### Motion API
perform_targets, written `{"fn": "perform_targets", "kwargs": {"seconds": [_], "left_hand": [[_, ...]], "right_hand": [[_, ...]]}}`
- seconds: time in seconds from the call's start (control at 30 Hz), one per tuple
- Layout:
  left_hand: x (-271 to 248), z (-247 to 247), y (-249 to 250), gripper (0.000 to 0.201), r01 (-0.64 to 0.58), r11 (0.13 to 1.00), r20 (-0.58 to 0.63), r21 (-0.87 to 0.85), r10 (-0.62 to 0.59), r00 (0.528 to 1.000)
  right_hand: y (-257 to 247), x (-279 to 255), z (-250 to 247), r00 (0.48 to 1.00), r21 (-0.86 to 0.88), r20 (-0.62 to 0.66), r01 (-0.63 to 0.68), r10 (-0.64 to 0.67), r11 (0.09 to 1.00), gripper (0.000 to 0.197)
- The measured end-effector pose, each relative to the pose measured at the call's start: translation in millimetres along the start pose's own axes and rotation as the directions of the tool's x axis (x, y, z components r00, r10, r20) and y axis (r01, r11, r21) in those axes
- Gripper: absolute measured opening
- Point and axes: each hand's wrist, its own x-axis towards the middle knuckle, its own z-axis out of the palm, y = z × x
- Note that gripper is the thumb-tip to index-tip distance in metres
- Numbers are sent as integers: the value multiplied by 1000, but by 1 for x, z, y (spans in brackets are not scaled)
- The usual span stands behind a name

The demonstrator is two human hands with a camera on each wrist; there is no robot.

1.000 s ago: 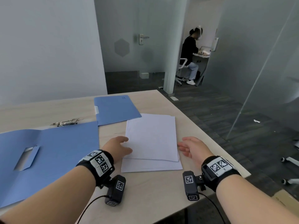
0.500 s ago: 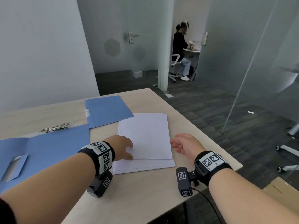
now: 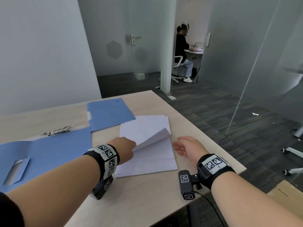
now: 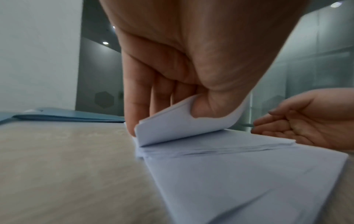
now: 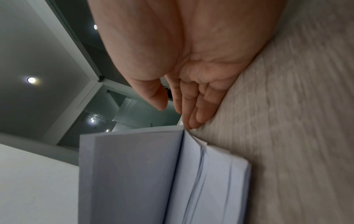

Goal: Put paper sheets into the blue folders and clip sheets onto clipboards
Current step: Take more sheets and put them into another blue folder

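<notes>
At center frame, the left hand (image 3: 125,149) pinches the lifted corner of the top sheets (image 3: 153,136) of the paper stack (image 3: 147,166). Right hand (image 3: 188,147), fingers relaxed, sits beside the stack's right edge. Blue folders (image 3: 49,151) lie left.

Paper sheets (image 3: 146,163): white stack, flat on the table, edges slightly fanned; the top sheets' left edge is curled up and over.
Open blue folder (image 3: 49,153): lies flat left of the stack, inner pocket with cut-out showing.
Closed blue folder (image 3: 109,113): flat beyond the stack, its near corner just beside the sheets.
Clipboard clip (image 3: 59,130): silver metal, at the open folder's far edge; board mostly hidden.
</notes>
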Motion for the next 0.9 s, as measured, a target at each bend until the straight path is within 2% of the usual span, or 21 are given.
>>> {"fn": "perform_targets", "kwargs": {"seconds": [0.1,0.2,0.27,0.33,0.4,0.47,0.5,0.57,0.67,0.77,0.83,0.9], "left_hand": [[-1,-1,-4,29,16,999,-31,-52,-18,999],[-7,3,-9,23,-4,992,-124,-123,-11,992],[-16,5,-8,24,-37,987,-176,-155,10,984],[-28,9,-8,25,-110,976,-191,-186,74,979],[-39,17,-8,28,-206,959,-159,-193,177,971],[-51,22,-9,29,-252,934,-106,-254,232,967],[-57,23,-10,30,-243,915,-80,-322,230,970],[-66,21,-15,36,-174,855,-53,-488,170,984],[-66,19,-29,48,-57,720,-127,-692,-44,991],[-60,23,-48,64,22,537,-152,-843,-278,948],[-59,25,-55,65,-5,297,-103,-955,-313,944],[-63,22,-55,51,-99,71,-117,-993,-313,942]], "right_hand": [[-3,0,1,1000,-51,-17,-11,11,999,28],[-12,-4,3,996,-86,-24,-83,82,993,45],[-15,-8,2,988,-41,15,-151,152,988,61],[-17,-14,0,975,-7,89,-205,205,979,69],[-14,-21,0,959,2,140,-249,247,968,58],[-9,-27,2,955,4,135,-269,266,963,33],[-6,-28,2,958,-7,123,-261,260,965,26],[-4,-30,1,965,-27,125,-228,229,973,24],[-6,-35,-2,968,-31,209,-135,138,990,31],[-5,-40,-1,961,-22,273,-49,53,999,33],[-7,-45,6,958,-6,287,25,-22,1000,32],[-14,-52,18,956,37,272,104,-110,994,28]]}}
